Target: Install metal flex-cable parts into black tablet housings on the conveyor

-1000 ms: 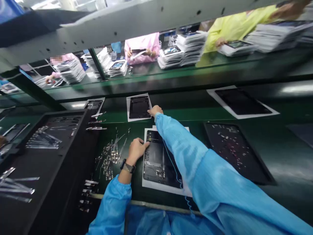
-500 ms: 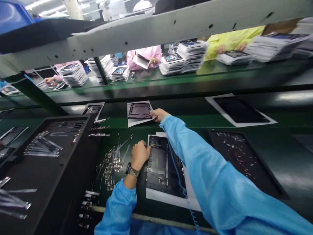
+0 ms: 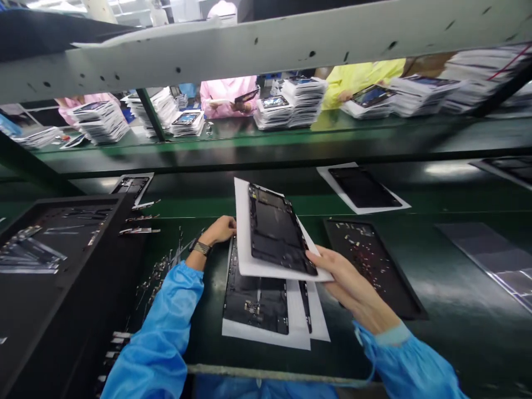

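Note:
My right hand (image 3: 338,271) grips the lower right corner of a black tablet housing (image 3: 278,227) and its white paper sheet (image 3: 244,244), held tilted above the bench. Beneath it lies a second tablet housing (image 3: 266,307) on white paper, with a small circuit board (image 3: 252,307) on it. The edge of another black part (image 3: 305,310) shows at its right. My left hand (image 3: 220,230), a watch on its wrist, is closed at the lower housing's upper left corner; the raised sheet partly hides the fingertips. Small boards with ribbon cables (image 3: 160,274) lie beside my left forearm.
A black tray (image 3: 83,299) with metallic strips stands at left. A dark tray (image 3: 374,260) of small parts lies at right. Behind it is a housing on paper (image 3: 363,187). A beam (image 3: 249,44) crosses overhead; co-workers sit beyond stacked papers (image 3: 305,102).
My right hand has lifted the far tablet housing with its paper and brought it nearer, over the lower one. My left hand has moved up along that housing's edge. The view has turned right.

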A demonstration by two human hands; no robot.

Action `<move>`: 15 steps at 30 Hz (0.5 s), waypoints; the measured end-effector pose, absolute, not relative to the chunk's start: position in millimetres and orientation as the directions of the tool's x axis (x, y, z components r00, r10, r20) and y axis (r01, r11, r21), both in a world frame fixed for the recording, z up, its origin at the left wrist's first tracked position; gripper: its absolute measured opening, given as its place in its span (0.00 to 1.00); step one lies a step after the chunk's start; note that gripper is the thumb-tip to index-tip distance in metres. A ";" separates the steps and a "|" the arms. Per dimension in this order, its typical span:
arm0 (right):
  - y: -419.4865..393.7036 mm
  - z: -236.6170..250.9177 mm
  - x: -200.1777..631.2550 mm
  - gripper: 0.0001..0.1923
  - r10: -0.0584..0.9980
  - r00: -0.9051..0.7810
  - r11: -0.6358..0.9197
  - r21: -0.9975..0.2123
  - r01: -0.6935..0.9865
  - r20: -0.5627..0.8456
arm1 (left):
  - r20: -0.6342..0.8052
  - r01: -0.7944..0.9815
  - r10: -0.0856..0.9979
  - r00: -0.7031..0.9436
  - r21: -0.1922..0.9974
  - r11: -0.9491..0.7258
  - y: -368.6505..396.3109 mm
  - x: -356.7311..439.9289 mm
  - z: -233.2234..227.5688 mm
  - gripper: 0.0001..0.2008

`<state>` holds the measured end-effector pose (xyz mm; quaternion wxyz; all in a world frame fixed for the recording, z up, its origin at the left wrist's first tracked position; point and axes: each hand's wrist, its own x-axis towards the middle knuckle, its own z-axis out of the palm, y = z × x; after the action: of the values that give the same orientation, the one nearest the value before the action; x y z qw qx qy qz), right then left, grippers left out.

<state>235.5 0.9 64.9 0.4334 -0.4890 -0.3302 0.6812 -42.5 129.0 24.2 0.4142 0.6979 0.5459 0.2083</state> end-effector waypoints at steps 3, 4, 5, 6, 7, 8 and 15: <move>-28.6 59.4 255.3 0.23 0.902 -0.065 -0.428 -0.857 -0.286 -0.428 | -0.291 0.552 0.908 0.302 0.830 0.082 125.1 -42.6 29.6 0.03; -34.4 57.8 260.6 0.24 0.898 -0.043 -0.431 -0.854 -0.291 -0.438 | -0.325 0.535 0.898 0.295 0.835 0.127 123.3 -42.2 31.3 0.02; -39.1 56.3 264.9 0.25 0.894 -0.026 -0.434 -0.852 -0.294 -0.447 | -0.355 0.517 0.890 0.286 0.839 0.169 121.8 -42.1 33.2 0.02; -43.4 54.8 268.1 0.25 0.891 -0.015 -0.437 -0.849 -0.297 -0.454 | -0.380 0.498 0.883 0.275 0.842 0.207 120.9 -42.6 35.5 0.03; -47.5 53.4 269.9 0.26 0.888 -0.010 -0.441 -0.845 -0.302 -0.460 | -0.399 0.481 0.880 0.259 0.843 0.241 121.4 -44.0 38.3 0.04; -52.0 52.1 270.4 0.27 0.885 -0.010 -0.445 -0.840 -0.310 -0.465 | -0.412 0.467 0.879 0.239 0.843 0.268 123.7 -46.6 41.8 0.04; -87.5 36.5 238.2 0.30 0.833 -0.174 -0.549 -0.751 -0.367 -0.524 | -0.315 0.425 0.949 -0.019 0.857 0.293 208.3 -89.4 85.0 0.05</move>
<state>238.2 -87.5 36.5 0.4116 -0.4934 -0.2365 0.7289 -89.4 208.3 85.0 0.4651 0.5236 0.6558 0.2818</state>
